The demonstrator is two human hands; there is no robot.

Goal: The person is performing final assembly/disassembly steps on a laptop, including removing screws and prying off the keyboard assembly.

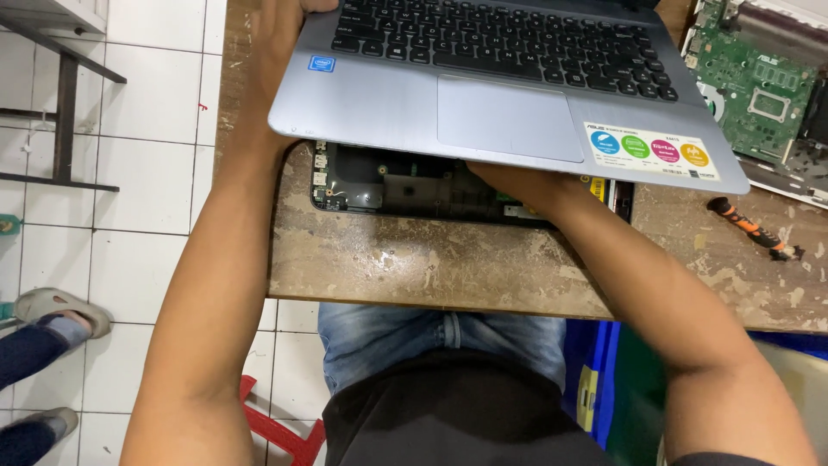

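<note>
A silver laptop keyboard cover [509, 103] with black keys and a touchpad is lifted at an angle above the open laptop base [405, 185], whose dark inner parts show beneath. My left hand [285, 26] grips the cover's left edge near the top of the view. My right hand [517, 183] reaches under the cover's front edge, its fingers hidden between the cover and the base.
The worn wooden table [448, 267] ends just in front of me. A green circuit board [759, 86] lies at the far right. An orange and black screwdriver [755, 229] rests to the right. Another person's feet [52, 315] stand on the white tiles at left.
</note>
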